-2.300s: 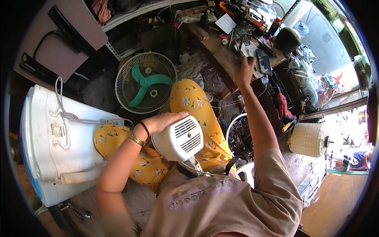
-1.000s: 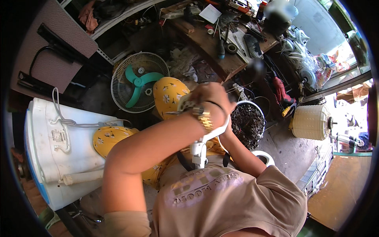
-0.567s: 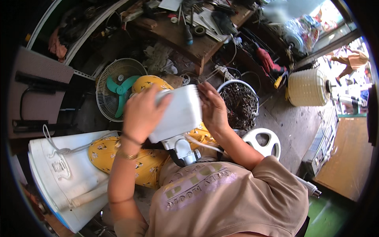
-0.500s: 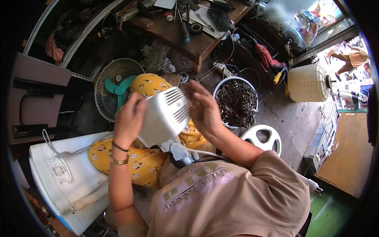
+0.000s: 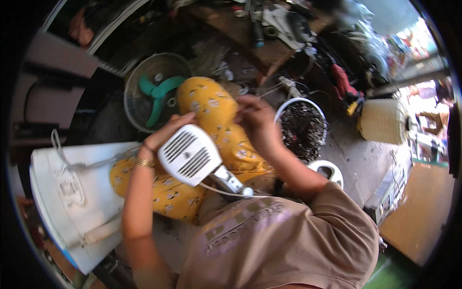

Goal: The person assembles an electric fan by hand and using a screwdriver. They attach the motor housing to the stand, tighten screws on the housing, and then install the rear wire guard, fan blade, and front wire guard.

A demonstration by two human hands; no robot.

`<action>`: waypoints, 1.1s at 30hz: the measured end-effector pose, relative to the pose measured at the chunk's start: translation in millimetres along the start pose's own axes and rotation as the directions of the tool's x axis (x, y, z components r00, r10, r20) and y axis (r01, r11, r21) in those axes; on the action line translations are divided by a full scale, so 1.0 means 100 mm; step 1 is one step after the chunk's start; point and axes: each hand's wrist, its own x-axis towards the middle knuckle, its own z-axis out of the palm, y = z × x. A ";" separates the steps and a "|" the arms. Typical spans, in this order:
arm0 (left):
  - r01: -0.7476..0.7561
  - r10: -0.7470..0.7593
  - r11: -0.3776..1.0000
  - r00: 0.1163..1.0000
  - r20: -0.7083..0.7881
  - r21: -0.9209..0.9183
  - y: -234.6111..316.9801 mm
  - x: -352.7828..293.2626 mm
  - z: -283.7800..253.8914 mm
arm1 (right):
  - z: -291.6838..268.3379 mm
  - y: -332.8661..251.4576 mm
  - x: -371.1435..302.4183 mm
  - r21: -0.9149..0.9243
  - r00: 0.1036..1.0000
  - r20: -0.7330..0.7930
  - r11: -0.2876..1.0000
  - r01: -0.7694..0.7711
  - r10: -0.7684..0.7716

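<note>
Left of the white-rimmed round bucket (image 5: 299, 99), the slotted white plastic housing (image 5: 192, 153) now faces vents upward instead of rightward, exposing them, left hand (image 5: 169, 131) against it, grip hidden, right hand (image 5: 260, 118) apart, half-curled, contents unclear.

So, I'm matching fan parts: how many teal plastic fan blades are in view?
3, joined at one teal hub in the round wire fan guard: the upper-left blade, the right blade and the lower blade. More may be hidden in dark clutter.
</note>
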 end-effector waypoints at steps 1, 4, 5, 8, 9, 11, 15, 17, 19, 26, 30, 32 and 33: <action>0.056 -0.040 0.987 0.994 0.104 -0.149 -0.06 0.01 -0.02 | -0.18 -0.14 0.04 -0.197 0.987 -0.153 0.980 0.018 -0.049; 0.119 -0.093 0.976 0.985 0.145 -0.184 -0.02 0.00 0.02 | -1.17 -0.02 0.11 -0.321 0.878 -0.432 0.945 0.064 -0.206; 0.078 -0.071 0.993 0.994 0.084 -0.088 0.01 0.01 0.06 | -1.67 0.13 0.11 -0.487 0.897 -0.363 0.872 0.049 -0.253; 0.067 -0.069 0.993 0.997 0.016 0.102 0.00 0.03 0.08 | -2.37 0.41 0.02 -0.986 0.940 -0.081 0.166 -0.027 -0.331; 0.101 -0.102 0.987 0.995 0.000 0.125 0.00 0.01 0.07 | -2.37 0.39 0.01 -0.982 0.966 -0.108 0.176 -0.068 -0.235; 0.060 -0.052 0.973 0.998 -0.039 0.225 -0.08 -0.02 0.04 | -1.84 0.23 0.11 -0.958 0.941 0.034 0.258 0.128 -0.338; 0.015 0.012 0.953 0.996 -0.088 0.303 -0.09 -0.04 0.06 | -0.34 -0.27 0.17 -0.772 0.892 0.259 0.476 0.421 -0.370; 0.034 -0.006 0.954 0.996 -0.093 0.298 -0.07 -0.07 0.08 | 0.07 -0.33 0.19 -0.646 0.850 0.458 0.559 0.520 -0.260; 0.099 -0.073 0.934 0.994 -0.087 0.344 0.04 -0.11 0.09 | 0.35 -0.26 0.17 -0.563 0.795 0.593 0.639 0.525 -0.131; -0.156 0.195 0.878 0.980 -0.041 0.452 -0.35 0.01 0.03 | 0.53 0.12 -0.03 -0.477 0.701 0.713 0.710 0.518 -0.033; -0.016 0.026 0.995 0.994 -0.110 0.096 -0.43 0.08 0.08 | 0.43 0.16 -0.09 -0.581 0.754 0.656 0.646 0.494 0.014; -0.025 0.068 0.960 0.987 0.146 -0.278 -0.29 0.00 0.12 | 0.43 0.10 -0.11 -0.615 0.776 0.630 0.613 0.496 0.004; -0.011 0.056 0.959 0.987 0.150 -0.282 -0.26 -0.05 0.12 | 0.45 0.08 -0.11 -0.630 0.784 0.620 0.578 0.518 -0.026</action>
